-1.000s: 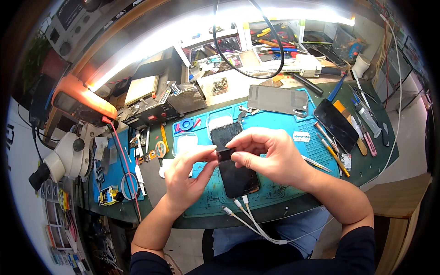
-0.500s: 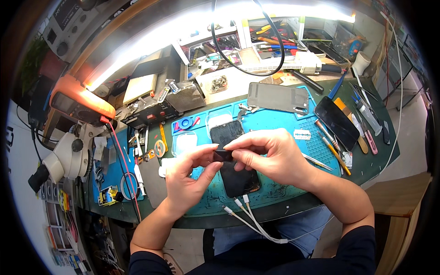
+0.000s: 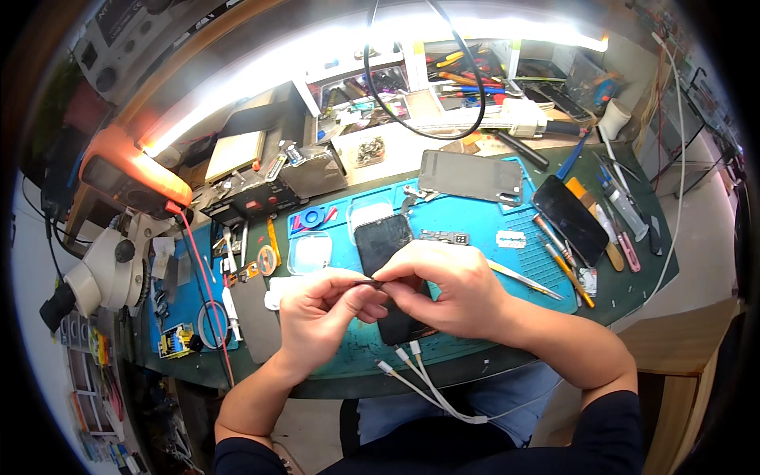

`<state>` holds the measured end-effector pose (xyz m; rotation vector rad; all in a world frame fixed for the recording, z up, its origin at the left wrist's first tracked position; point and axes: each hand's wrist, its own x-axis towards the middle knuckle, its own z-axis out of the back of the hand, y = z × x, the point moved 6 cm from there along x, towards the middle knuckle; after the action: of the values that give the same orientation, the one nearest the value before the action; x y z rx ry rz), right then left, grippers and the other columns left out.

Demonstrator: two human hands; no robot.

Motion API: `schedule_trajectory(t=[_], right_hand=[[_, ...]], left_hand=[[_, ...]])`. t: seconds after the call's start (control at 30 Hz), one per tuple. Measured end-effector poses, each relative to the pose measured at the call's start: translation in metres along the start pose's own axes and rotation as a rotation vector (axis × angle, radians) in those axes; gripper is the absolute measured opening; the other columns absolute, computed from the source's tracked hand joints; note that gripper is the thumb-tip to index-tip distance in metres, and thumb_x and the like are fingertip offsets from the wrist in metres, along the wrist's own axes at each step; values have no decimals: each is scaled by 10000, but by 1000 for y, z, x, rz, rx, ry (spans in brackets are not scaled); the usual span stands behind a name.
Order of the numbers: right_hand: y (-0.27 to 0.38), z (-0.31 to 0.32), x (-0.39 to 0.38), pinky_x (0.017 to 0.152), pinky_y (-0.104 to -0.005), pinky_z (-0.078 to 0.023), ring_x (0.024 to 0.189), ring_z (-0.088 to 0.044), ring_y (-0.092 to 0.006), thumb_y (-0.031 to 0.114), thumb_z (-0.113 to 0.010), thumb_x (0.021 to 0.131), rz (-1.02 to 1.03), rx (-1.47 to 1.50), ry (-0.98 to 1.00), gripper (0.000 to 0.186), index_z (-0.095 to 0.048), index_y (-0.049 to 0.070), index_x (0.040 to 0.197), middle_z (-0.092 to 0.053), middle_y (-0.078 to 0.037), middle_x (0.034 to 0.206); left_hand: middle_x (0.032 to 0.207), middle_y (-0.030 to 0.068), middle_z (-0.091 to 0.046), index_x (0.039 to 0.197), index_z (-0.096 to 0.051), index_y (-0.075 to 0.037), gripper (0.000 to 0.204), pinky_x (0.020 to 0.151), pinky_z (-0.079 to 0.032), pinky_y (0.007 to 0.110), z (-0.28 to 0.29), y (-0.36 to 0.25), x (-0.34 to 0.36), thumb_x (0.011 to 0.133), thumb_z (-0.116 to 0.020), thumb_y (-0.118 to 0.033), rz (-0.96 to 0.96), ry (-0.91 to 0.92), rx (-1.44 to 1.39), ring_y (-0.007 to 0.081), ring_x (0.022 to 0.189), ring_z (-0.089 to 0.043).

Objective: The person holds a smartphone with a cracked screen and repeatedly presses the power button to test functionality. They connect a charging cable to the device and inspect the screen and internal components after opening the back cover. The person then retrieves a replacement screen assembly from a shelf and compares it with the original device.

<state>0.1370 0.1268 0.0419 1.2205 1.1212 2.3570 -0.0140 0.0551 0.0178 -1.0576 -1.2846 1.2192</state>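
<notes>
My left hand (image 3: 317, 317) and my right hand (image 3: 450, 289) meet over the middle of the mat. Between their fingertips they pinch a small dark flat piece (image 3: 367, 283), now seen nearly edge-on and partly hidden by the fingers. Its exact kind does not show. Below the hands lies a dark phone (image 3: 383, 240), whose lower part shows under my fingers. A small metal-coloured circuit board (image 3: 443, 237) rests just beyond my right hand, and tweezers (image 3: 526, 279) lie to the right of it.
Clear plastic boxes (image 3: 309, 255) sit on the blue mat (image 3: 475, 215), left of the phone. A grey panel (image 3: 472, 176), a razor blade (image 3: 511, 239) and another black phone (image 3: 571, 219) lie farther right. White cables (image 3: 427, 384) hang at the front edge. A microscope (image 3: 99, 277) stands left.
The dark piece has turned from showing its flat face to nearly edge-on. Both hands have come slightly lower, and the circuit board beyond the right hand has come into view.
</notes>
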Motion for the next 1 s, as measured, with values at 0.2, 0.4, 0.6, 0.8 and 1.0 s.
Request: schedule_trajectory(t=[0.2, 0.4, 0.6, 0.8, 1.0], right_hand=[[-13, 18, 2, 611, -288, -519, 672, -651, -158, 64, -673, 828, -197, -21, -112, 81, -653, 25, 895, -633, -73, 773], [-30, 40, 6, 575, -237, -466, 647, -572, -66, 90, -672, 872, -364, 23, -233, 106, -662, 1, 929, -611, -30, 760], [-31, 39, 11, 582, -229, -471, 660, -580, -62, 86, -685, 874, -223, -39, -114, 81, -683, 35, 937, -638, -14, 764], [-3, 6, 10, 585, -264, -525, 696, -658, -156, 19, -697, 833, -10, 1, 38, 124, -705, 50, 954, -694, -64, 845], [-11, 7, 6, 663, -252, -555, 788, -691, -143, -53, -675, 844, -126, 64, 61, 158, -699, 5, 988, -703, -85, 933]], left_hand=[[761, 88, -668, 981, -637, 45, 203, 612, -549, 254, 8, -7, -1, 1018, -511, -110, -60, -50, 63, 146, 647, -661], [511, 34, -538, 768, -616, 3, 437, 439, -413, 205, 15, -5, -6, 1045, -465, -300, -135, -17, 162, 93, 440, -536], [829, 94, -660, 1115, -606, 31, 255, 535, -484, 213, 3, -15, -3, 1021, -523, -191, -120, -57, 75, 106, 639, -622], [1024, 139, -664, 1214, -562, 51, 268, 637, -553, 258, 6, 1, 2, 998, -549, -107, 32, 33, -168, 170, 834, -678], [1089, 174, -663, 1266, -519, 58, 291, 702, -596, 286, 6, -2, 4, 993, -522, -43, 27, 36, -181, 219, 923, -698]])
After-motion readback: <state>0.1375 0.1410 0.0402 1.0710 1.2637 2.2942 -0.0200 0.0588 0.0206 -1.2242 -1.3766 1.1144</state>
